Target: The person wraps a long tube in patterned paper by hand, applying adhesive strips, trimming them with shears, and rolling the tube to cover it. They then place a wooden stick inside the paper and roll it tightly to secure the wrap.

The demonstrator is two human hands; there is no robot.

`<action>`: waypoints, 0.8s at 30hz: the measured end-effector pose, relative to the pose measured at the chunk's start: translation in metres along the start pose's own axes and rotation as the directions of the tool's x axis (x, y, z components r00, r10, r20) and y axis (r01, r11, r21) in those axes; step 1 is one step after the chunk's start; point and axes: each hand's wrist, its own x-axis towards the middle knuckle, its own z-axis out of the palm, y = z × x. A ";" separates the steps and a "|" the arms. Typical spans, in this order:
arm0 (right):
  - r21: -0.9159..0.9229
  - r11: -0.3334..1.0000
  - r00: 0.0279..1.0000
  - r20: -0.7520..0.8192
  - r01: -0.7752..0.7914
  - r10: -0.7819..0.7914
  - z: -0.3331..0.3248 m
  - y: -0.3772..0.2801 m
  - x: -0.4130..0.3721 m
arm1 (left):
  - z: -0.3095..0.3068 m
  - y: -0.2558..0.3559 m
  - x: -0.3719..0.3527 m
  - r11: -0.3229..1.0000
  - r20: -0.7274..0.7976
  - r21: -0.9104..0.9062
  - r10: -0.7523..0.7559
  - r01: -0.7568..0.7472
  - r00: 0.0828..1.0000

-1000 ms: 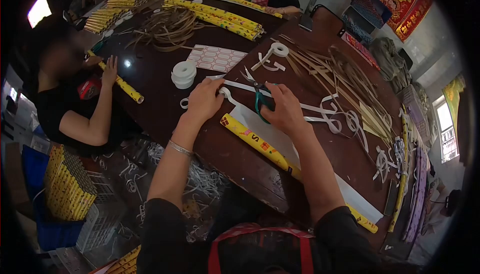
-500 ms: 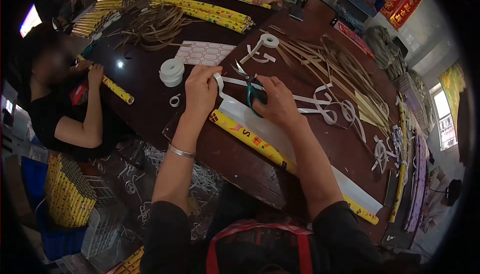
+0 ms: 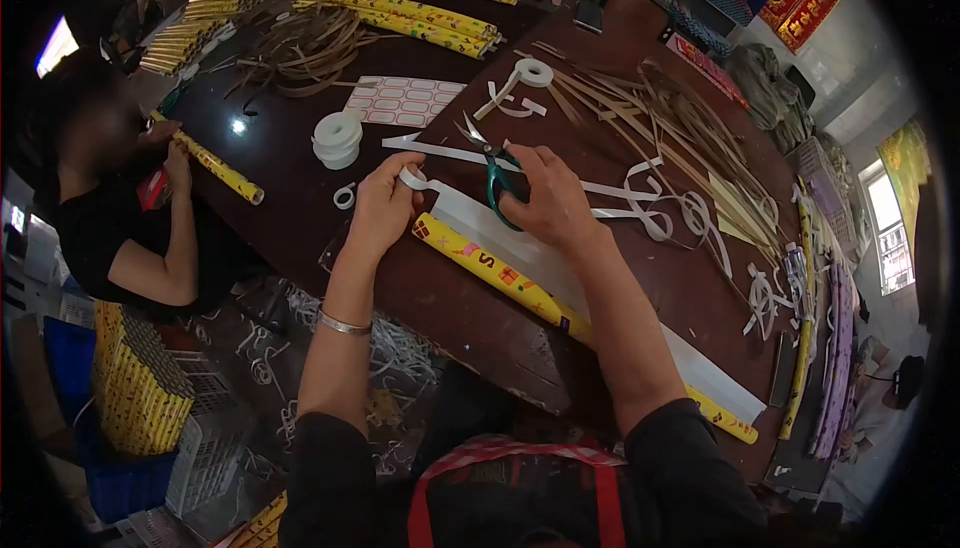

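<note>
My left hand pinches a short white strip, which curls at the upper end of a yellow patterned roll. White backing paper lies spread along the roll's far side. In my right hand are green-handled scissors, their blades parted and pointing up and left. A long white strip runs under the scissors to loose curls on the right.
White tape rolls and a label sheet lie beyond my hands. Brown strips cover the right side. A co-worker at the left holds another yellow roll; filled crates stand below.
My left hand has moved left and down with its strip, away from the scissors. The scissors' blades have shifted slightly left. The co-worker's near hand has moved lower.
</note>
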 end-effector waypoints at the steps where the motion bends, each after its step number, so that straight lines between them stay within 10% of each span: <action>1: 0.000 1.000 1.000 0.000 -0.001 0.001 0.000 0.000 0.000 | -0.001 -0.004 0.000 0.996 0.037 -0.094 0.005 -0.002 0.999; 7: 0.030 1.000 1.000 0.002 0.004 -0.004 0.001 -0.001 0.001 | -0.016 -0.005 -0.007 0.815 0.012 0.458 0.393 -0.354 0.920; 13: 0.038 0.999 1.000 0.024 -0.013 0.012 -0.001 -0.001 0.002 | -0.009 0.012 -0.024 0.657 -0.114 0.656 0.572 -0.371 0.812; 17: 0.069 0.997 0.999 0.031 -0.022 0.020 -0.001 0.000 0.000 | 0.027 0.047 -0.073 0.738 0.319 0.315 0.510 -0.597 0.799; 24: 0.106 0.992 0.993 0.100 -0.069 0.058 -0.012 -0.008 0.001 | 0.045 0.027 -0.079 0.628 0.492 0.364 0.497 -0.687 0.715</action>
